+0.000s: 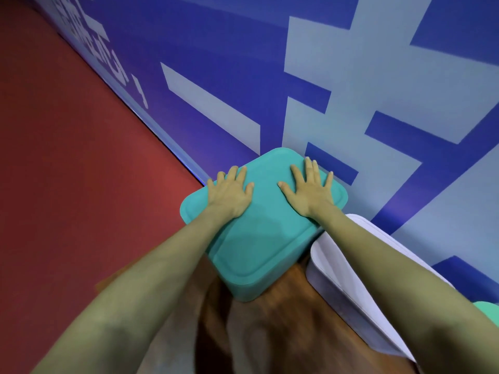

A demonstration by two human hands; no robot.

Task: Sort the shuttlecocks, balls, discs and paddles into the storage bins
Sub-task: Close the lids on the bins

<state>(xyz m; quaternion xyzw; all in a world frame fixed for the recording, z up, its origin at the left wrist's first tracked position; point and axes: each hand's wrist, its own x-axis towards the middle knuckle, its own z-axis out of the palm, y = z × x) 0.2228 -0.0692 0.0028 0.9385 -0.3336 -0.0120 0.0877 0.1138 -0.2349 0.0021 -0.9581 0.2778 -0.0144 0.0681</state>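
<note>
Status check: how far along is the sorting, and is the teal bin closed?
Looks done: the teal lid sits on its bin, and no loose shuttlecocks, balls, discs or paddles show. In hand: the left hand and right hand press flat on that lid, fingers spread. Left: unclear; the white bin beside it also looks lidded, and nothing shows what either holds.

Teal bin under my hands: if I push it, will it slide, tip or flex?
Probably slides rather than tips: the teal bin sits low and wide on the smooth wooden table. Its lid seems stiff, not sagging under the left hand and right hand. Weight unclear.
</note>
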